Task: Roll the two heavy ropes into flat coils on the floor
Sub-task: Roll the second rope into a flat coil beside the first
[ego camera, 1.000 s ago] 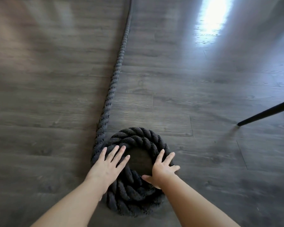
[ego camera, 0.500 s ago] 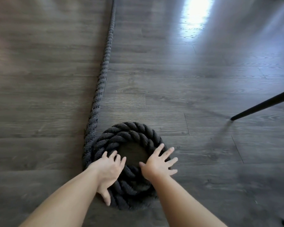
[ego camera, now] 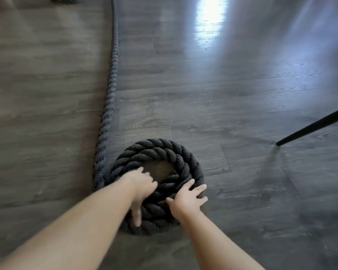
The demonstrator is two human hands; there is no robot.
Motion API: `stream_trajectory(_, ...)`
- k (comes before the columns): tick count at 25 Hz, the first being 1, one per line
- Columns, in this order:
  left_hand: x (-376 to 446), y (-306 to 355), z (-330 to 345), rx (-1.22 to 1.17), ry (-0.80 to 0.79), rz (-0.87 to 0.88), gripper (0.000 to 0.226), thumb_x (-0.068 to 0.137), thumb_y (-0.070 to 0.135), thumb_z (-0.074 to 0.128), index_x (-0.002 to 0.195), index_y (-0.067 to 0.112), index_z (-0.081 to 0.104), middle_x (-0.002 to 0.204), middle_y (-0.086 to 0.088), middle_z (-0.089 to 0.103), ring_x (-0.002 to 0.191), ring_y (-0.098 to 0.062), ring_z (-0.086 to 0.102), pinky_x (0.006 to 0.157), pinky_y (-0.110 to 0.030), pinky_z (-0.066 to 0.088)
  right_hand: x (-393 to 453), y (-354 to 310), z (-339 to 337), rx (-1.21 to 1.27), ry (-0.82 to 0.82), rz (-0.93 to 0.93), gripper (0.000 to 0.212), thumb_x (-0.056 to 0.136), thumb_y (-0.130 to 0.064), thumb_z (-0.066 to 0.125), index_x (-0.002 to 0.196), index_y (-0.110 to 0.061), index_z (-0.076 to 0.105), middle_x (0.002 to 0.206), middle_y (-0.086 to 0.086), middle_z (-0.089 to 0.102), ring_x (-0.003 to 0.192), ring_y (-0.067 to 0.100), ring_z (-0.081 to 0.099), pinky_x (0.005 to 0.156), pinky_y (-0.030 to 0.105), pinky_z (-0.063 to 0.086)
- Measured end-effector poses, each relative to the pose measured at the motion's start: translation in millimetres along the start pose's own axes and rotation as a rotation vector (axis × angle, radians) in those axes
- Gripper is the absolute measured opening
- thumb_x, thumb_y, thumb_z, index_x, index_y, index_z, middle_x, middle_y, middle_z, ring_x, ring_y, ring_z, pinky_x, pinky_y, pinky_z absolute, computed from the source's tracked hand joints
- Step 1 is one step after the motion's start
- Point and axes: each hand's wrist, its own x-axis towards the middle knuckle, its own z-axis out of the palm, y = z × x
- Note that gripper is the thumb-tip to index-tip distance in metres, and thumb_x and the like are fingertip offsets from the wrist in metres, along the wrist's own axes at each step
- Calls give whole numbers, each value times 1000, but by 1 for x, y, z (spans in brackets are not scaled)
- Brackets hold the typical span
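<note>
- Since half a second ago, both hands have shifted round the near side of the coil (ego camera: 154, 184): the left hand (ego camera: 141, 187) now reaches across its near-left turns with the thumb pointing down toward the near rim, and the right hand (ego camera: 186, 200) has slid to the near-right outer edge.
- Left hand lies flat on the rope, fingers blurred, so I cannot tell how far they are spread; it pinches nothing.
- Right hand is splayed, palm pressing the outer turn, fingers apart.
- Coil sits flat on the wood floor (ego camera: 242, 172), a few turns wide with a bare centre; the loose rope tail (ego camera: 109, 98) runs from its left side away up the floor.
- A second rope is not clearly in view; something dark at the top-left edge is too cropped to name.
- Risk, as I judge it: turning the coil by pressing only its near side may let the far turns ride up or spring open, since the heavy tail drags against rotation.
- A black chair leg (ego camera: 310, 126) stands well apart to the right, so it is no obstacle yet.
</note>
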Motion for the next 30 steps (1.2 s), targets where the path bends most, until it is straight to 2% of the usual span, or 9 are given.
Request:
stream_trajectory(2, -10, -46, 23, 187, -18, 57, 157, 40, 61, 91, 157, 6, 2, 163, -21, -1, 151, -33, -4, 117, -60, 3, 10, -8, -9, -53, -3, -44, 104, 93, -46, 61, 153, -13, -17, 155, 25, -27, 143, 53, -2, 112, 53, 24)
stream_trajectory(5, -19, -95, 62, 210, 7, 73, 163, 43, 57, 91, 154, 7, -17, 161, -21, -21, 148, -34, -19, 115, -63, -11, 33, -25, -21, -125, -19, -129, 103, 94, -46, 60, 153, -13, -17, 155, 25, -27, 142, 54, -3, 111, 56, 25)
stream_trajectory(10, -9, -112, 73, 261, 111, 144, 142, 61, 80, 64, 150, -14, 6, 152, -42, 10, 141, -59, 12, 105, -79, 3, 40, -53, -28, -114, 50, -85, 96, 95, -47, 57, 155, -21, -13, 158, 15, -26, 145, 46, -5, 111, 61, 23)
stream_trajectory(13, -2, -117, 68, 69, 152, 58, 121, 79, 79, 34, 142, -23, 19, 138, -50, 27, 125, -66, 31, 101, -82, 9, 21, -69, -22, 16, 13, 54, 96, 96, -49, 53, 155, -14, -14, 159, 20, -20, 145, 47, 4, 113, 54, 21)
stream_trajectory(17, 19, -116, 51, 31, 101, -96, 134, 71, 93, 22, 126, -26, 44, 121, -49, 43, 116, -61, 38, 93, -86, 14, 16, -105, -23, 73, -78, 134, 102, 93, -53, 55, 154, -8, -15, 158, 25, -14, 143, 48, 13, 116, 45, 18)
stream_trajectory(23, 44, -117, 7, -93, 183, -257, 131, 68, 92, 41, 138, -18, 35, 134, -36, 41, 127, -49, 36, 110, -69, 14, 62, -172, -26, 150, -43, 86, 115, 88, -49, 67, 151, -1, -16, 153, 34, -21, 145, 48, 1, 116, 48, 18)
stream_trajectory(25, 39, -151, 7, -103, 273, -102, 131, 60, 85, 63, 145, -8, 31, 142, -27, 39, 136, -43, 32, 116, -60, 10, 71, -181, -24, 108, -18, 146, 123, 83, -51, 72, 150, 1, -16, 152, 33, -23, 144, 50, 1, 113, 51, 23)
stream_trajectory(27, 28, -198, 16, -14, 210, 51, 145, 52, 70, 80, 156, 2, 5, 162, -22, 5, 150, -38, -1, 117, -60, -2, 74, -183, -22, 81, 18, 147, 124, 82, -52, 73, 150, 1, -16, 153, 31, -23, 143, 51, 6, 112, 52, 27)
stream_trajectory(30, 30, -247, 34, 108, 98, 59, 165, 45, 58, 91, 151, 13, -28, 156, -16, -34, 143, -32, -31, 115, -61, -13, 80, -183, -29, 7, 30, 108, 121, 84, -53, 70, 151, 0, -16, 154, 31, -21, 143, 50, 8, 112, 49, 27)
